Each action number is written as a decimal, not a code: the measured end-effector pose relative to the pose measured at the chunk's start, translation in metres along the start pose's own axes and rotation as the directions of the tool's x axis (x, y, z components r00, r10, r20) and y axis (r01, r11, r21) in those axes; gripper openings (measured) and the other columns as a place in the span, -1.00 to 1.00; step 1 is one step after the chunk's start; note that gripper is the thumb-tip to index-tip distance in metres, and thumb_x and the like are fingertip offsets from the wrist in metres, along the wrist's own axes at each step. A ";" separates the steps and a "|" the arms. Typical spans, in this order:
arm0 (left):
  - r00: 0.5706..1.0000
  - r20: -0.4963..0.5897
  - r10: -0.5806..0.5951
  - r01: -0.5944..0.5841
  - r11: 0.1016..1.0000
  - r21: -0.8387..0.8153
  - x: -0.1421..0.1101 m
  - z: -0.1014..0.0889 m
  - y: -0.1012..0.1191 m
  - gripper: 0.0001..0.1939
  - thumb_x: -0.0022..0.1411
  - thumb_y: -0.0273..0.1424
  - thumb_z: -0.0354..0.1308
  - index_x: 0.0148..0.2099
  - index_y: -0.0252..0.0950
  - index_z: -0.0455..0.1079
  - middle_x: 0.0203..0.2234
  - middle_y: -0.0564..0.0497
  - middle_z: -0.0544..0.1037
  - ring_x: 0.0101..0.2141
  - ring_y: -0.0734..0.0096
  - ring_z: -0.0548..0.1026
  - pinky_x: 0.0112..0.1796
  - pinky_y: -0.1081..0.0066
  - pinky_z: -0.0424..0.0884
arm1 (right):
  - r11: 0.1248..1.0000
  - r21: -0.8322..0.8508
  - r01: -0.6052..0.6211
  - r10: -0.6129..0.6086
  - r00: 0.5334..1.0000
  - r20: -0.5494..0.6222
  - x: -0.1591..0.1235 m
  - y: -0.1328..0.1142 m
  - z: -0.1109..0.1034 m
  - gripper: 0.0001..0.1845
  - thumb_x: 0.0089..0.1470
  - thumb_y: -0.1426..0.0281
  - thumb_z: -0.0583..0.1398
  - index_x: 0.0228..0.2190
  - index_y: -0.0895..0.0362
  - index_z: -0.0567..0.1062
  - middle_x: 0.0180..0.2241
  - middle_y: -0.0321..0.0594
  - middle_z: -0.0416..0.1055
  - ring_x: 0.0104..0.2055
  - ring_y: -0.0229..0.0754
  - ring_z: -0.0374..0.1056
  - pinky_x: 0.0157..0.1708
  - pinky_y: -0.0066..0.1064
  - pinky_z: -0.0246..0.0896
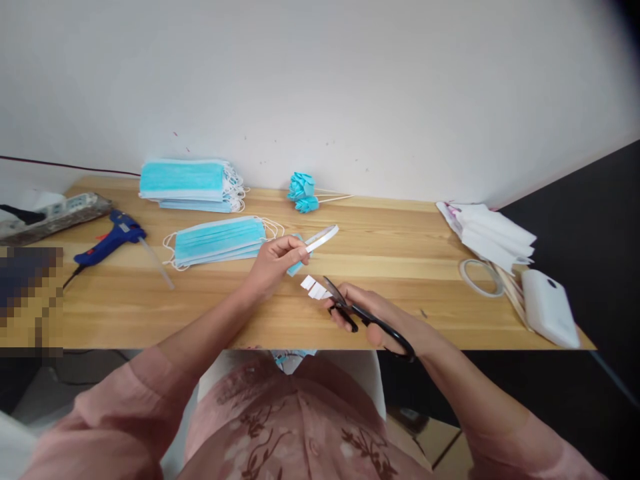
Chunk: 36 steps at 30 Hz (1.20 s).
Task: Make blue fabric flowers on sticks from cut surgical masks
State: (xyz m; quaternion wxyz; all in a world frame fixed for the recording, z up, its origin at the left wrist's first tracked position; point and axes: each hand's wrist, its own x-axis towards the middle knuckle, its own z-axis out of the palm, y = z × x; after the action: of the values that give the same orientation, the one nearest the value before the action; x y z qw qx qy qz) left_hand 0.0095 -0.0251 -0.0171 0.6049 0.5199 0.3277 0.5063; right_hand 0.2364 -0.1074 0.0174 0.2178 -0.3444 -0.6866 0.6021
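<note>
My left hand [281,259] pinches a narrow white strip [325,237] whose far end bends round to the upper right. A light blue piece [295,267] shows beside and below those fingers; whether the hand also holds it I cannot tell. In my right hand [367,307] is a pair of black-handled scissors [353,310], its blades pointing up and left. Several small white cut pieces [316,289] lie in a row by the blades, partly behind them. Left of my left hand rests a small stack of blue face masks [217,241] with white ear loops.
A taller mask stack [183,181] and blue flowers on sticks [303,190] lie along the wall. On the left are a blue glue gun [113,237] and a power strip [77,205]. White sheets [493,230], a tape roll [483,279] and a white box-like object [550,310] sit right.
</note>
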 end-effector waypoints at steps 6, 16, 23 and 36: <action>0.999 0.025 0.019 -0.019 1.000 -0.018 -0.001 -0.001 -0.001 -0.64 0.04 -0.09 0.44 -0.45 -0.29 0.51 -0.53 0.05 0.53 -0.44 0.45 0.39 -0.34 0.40 0.24 | 0.994 0.105 -0.033 0.047 0.991 -0.127 0.001 0.008 -0.004 -0.18 0.00 -0.29 0.20 -0.05 0.17 0.40 -0.42 -0.33 0.32 -0.49 -0.34 0.16 -0.48 -0.45 0.10; 0.996 0.086 0.039 -0.037 0.999 -0.019 -0.001 -0.004 -0.005 -0.63 0.11 -0.08 0.40 -0.42 -0.30 0.50 -0.52 0.05 0.49 -0.46 0.47 0.34 -0.37 0.41 0.20 | 0.985 0.154 -0.081 0.103 0.985 -0.140 0.007 -0.008 -0.007 -0.28 -0.01 -0.24 0.26 -0.18 0.16 0.41 -0.50 -0.36 0.33 -0.57 -0.38 0.16 -0.57 -0.47 0.08; 0.995 0.087 0.047 -0.042 0.997 -0.063 -0.001 -0.005 -0.006 -0.67 0.14 -0.14 0.40 -0.42 -0.29 0.50 -0.51 0.04 0.49 -0.45 0.47 0.35 -0.38 0.40 0.21 | 0.984 0.163 -0.070 0.093 0.986 -0.135 0.009 -0.006 -0.007 -0.27 0.01 -0.23 0.25 -0.15 0.19 0.41 -0.50 -0.35 0.33 -0.60 -0.40 0.16 -0.55 -0.45 0.14; 0.995 0.072 0.074 -0.069 0.996 -0.061 -0.001 -0.002 -0.003 -0.53 0.06 0.01 0.40 -0.48 -0.30 0.43 -0.53 0.03 0.47 -0.44 0.42 0.38 -0.33 0.38 0.25 | 0.979 0.202 0.032 -0.020 0.998 -0.065 0.005 0.003 -0.009 -0.37 0.17 -0.12 0.20 -0.07 0.20 0.39 -0.47 -0.33 0.31 -0.57 -0.39 0.18 -0.54 -0.49 0.12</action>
State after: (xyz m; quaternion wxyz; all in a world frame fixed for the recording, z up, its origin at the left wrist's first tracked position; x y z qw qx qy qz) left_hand 0.0081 -0.0250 -0.0209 0.6131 0.5317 0.2713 0.5174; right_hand 0.2398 -0.0975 0.0154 0.2809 -0.3300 -0.6189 0.6551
